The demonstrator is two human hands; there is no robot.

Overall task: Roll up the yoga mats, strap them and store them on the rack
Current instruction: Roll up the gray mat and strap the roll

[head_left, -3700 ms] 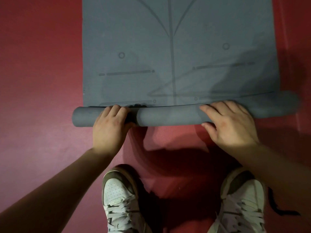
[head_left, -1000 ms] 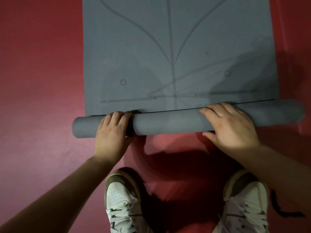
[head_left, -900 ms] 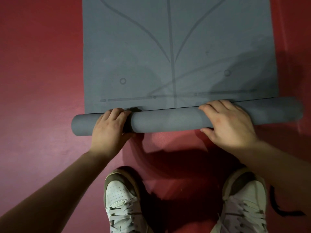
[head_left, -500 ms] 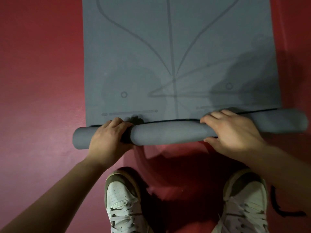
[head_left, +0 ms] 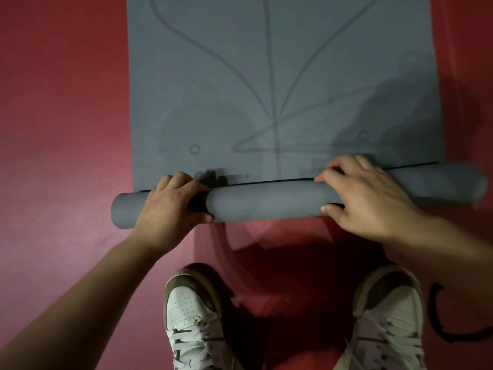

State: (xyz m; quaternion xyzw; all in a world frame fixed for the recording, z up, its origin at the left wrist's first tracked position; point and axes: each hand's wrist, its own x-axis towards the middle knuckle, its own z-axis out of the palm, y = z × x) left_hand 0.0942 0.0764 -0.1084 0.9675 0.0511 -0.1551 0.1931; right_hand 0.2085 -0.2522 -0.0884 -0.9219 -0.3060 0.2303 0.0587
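A grey yoga mat [head_left: 280,76] with faint alignment lines lies flat on the red floor and stretches away from me. Its near end is wound into a roll [head_left: 266,200] lying crosswise, slightly skewed, with both ends sticking out past the flat part's edges. My left hand [head_left: 168,206] grips the roll near its left end, fingers curled over the top and thumb on the near side. My right hand [head_left: 365,198] grips it right of centre in the same way.
Red floor matting [head_left: 61,129] surrounds the mat on the left, the right and the near side. My two white sneakers [head_left: 194,319] stand just behind the roll. A black strap [head_left: 440,324] lies on the floor at the lower right.
The roll has advanced over the flat mat and grown slightly thicker. The printed dash lines have gone under it and the small circles lie closer. Both hands stayed on the roll.
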